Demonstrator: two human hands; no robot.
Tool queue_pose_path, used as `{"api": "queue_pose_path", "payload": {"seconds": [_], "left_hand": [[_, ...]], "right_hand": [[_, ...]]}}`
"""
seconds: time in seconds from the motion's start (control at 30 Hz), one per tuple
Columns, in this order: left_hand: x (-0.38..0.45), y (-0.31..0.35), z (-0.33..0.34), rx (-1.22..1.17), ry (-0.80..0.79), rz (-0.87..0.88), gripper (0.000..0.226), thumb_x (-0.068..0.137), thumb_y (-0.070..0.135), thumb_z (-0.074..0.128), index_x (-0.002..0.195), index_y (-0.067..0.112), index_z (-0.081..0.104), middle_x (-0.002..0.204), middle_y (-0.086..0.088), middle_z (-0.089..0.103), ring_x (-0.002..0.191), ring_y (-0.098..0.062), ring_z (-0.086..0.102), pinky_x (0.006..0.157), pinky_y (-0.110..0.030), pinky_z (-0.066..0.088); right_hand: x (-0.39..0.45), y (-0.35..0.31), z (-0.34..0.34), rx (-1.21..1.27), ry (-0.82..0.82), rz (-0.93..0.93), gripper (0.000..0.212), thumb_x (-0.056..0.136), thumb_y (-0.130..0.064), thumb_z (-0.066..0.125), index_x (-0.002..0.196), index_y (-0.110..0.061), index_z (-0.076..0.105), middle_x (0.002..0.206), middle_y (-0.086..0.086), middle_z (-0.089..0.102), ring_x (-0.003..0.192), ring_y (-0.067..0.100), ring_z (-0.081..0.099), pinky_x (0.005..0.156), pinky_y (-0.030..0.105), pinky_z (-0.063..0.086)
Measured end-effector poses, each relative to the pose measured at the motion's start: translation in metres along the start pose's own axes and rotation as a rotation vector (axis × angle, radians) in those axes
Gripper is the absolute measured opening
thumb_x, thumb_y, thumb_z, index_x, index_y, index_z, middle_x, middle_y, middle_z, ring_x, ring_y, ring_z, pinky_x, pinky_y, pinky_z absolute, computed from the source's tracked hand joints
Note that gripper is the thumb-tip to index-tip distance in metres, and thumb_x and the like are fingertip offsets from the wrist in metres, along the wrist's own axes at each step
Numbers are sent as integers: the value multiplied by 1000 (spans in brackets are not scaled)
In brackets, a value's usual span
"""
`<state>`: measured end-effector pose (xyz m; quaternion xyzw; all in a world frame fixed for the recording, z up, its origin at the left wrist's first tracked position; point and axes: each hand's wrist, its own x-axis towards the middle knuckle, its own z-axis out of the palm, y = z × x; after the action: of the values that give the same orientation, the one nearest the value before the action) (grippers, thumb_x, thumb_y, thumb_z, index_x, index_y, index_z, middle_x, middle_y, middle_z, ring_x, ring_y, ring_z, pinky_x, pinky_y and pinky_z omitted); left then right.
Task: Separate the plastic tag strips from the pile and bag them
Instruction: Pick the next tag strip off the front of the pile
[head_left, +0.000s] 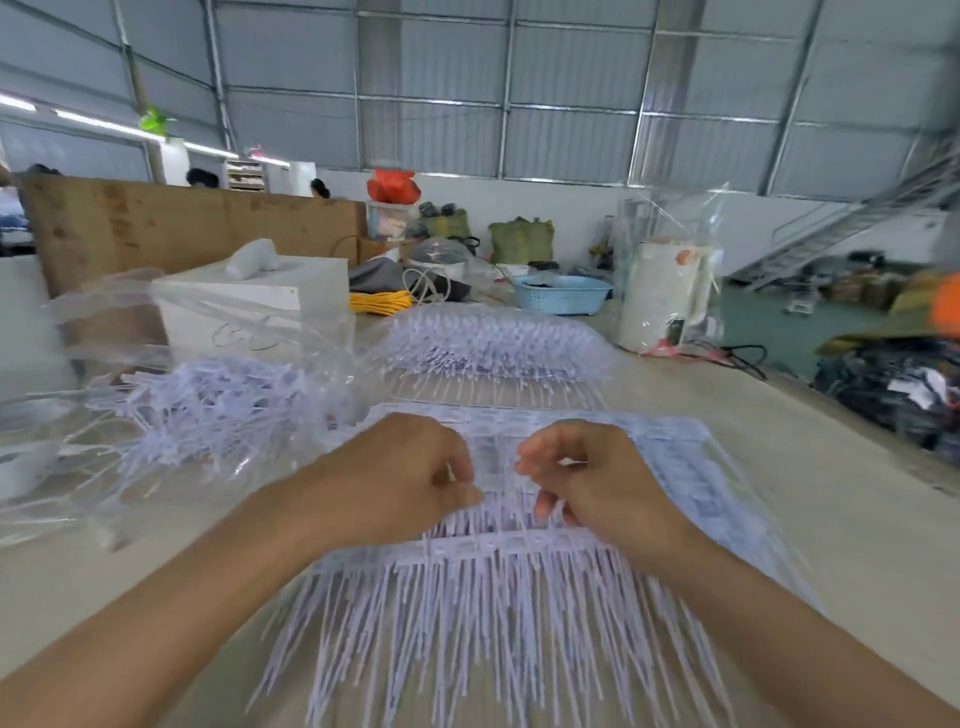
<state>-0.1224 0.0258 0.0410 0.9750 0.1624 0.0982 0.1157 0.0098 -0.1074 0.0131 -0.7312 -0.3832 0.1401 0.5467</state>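
Tag strips (498, 587) under hands (410, 467) — seemingly pinched

No legible text anywhere

views: just the one, head-mounted wide-angle cam
position: up at the wearer's head, over the near edge of the table (857, 519)
facing: forward and tilted down, far wall (519, 130) shows up top
closeness: pretty tight, forearms fill the bottom, edges bend
overlap: nothing to share, single view
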Motion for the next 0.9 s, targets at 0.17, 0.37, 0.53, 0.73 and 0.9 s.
{"api": "queue_pose_path", "payload": {"seconds": [0.17, 0.37, 0.53, 0.73, 0.9], "left_hand": [[47, 38, 47, 21, 45, 221, 26, 94, 37, 52, 109, 19, 65, 103, 2, 62, 93, -13, 55, 83, -27, 44], [60, 51, 82, 36, -70, 258, 45, 74, 64, 63, 97, 25, 64, 82, 13, 47, 76, -4, 47, 63, -22, 36], [59, 55, 83, 22, -104, 244, 33, 77, 55, 67, 91, 26, 57, 82, 14, 41, 79, -7, 46, 70, -24, 40], [80, 65, 48, -66, -311, 218, 34, 79, 62, 59, 61, 34, 60, 55, 19, 56, 52, 7, 51, 53, -13, 35], [157, 64, 50, 230, 55, 149, 36, 94, 45, 48, 115, 20, 62, 108, -1, 60, 102, -21, 56, 83, -32, 46]], "right_hand": [[3, 40, -80, -434, 233, -8, 12, 84, -2, 62, 78, -12, 66, 73, -5, 60, 62, 3, 52, 63, 15, 37], [-7, 62, -124, -631, 58, 42, 10, 79, -7, 65, 80, -18, 66, 78, -5, 65, 77, 12, 61, 67, 14, 44], [-6, 62, -130, -718, -49, -15, 11, 81, -8, 62, 88, -15, 67, 85, -6, 62, 80, 9, 57, 68, 11, 40], [-5, 68, -131, -676, -16, -16, 4, 84, -16, 65, 86, -19, 64, 82, -8, 63, 75, 5, 57, 62, 8, 41], [-4, 75, -127, -725, 1, -58, 2, 86, -18, 61, 84, -19, 63, 81, -9, 62, 75, 7, 57, 67, 16, 44]]}}
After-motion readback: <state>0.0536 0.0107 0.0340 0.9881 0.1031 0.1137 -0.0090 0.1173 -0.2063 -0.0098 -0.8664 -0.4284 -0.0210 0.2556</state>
